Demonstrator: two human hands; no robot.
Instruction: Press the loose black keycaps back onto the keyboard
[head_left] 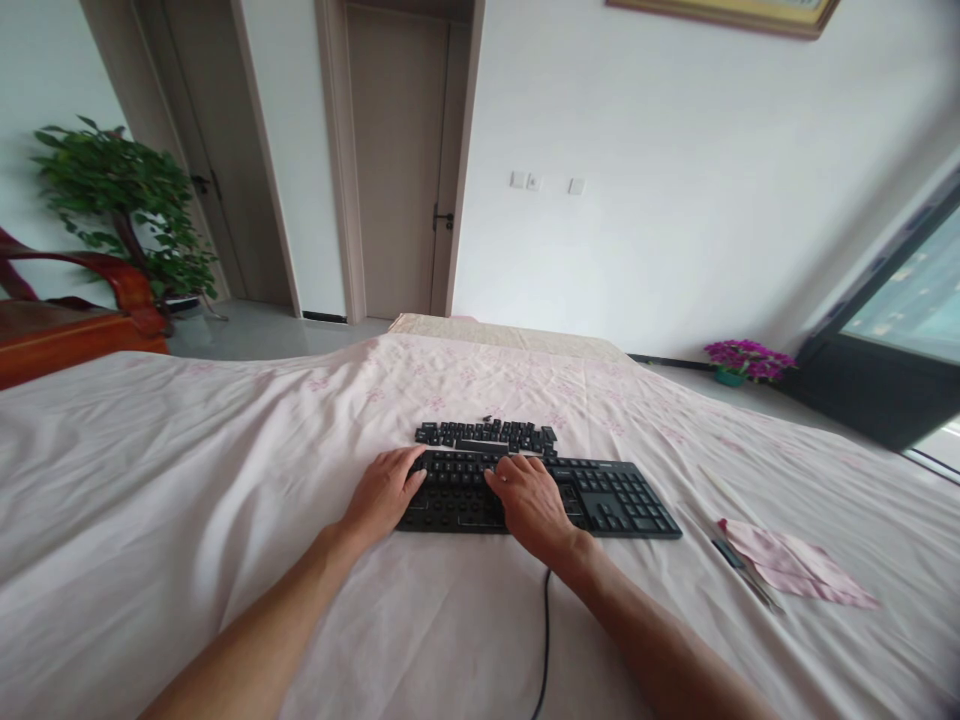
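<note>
A black keyboard [637, 502] lies on a pale, flowered cloth, its number pad to the right. Keycaps cover its upper left rows, while the lower left rows show bare sockets. My left hand [384, 490] grips the keyboard's left end, with the thumb on top. Over the middle of the board, my right hand [529, 500] has its fingers curled down and its thumb bent in; whatever lies between them is hidden. Just behind the keyboard, loose black keycaps [517, 432] are laid out in rows, with a long space bar [481, 447] in front.
To the right lie a pink cloth [795, 565] and a thin tool with a dark handle [739, 565]. A black cable [546, 640] runs toward me from the keyboard. The flowered cloth [300, 430] has folds. Beyond stand a wooden chair [82, 310] and potted plants.
</note>
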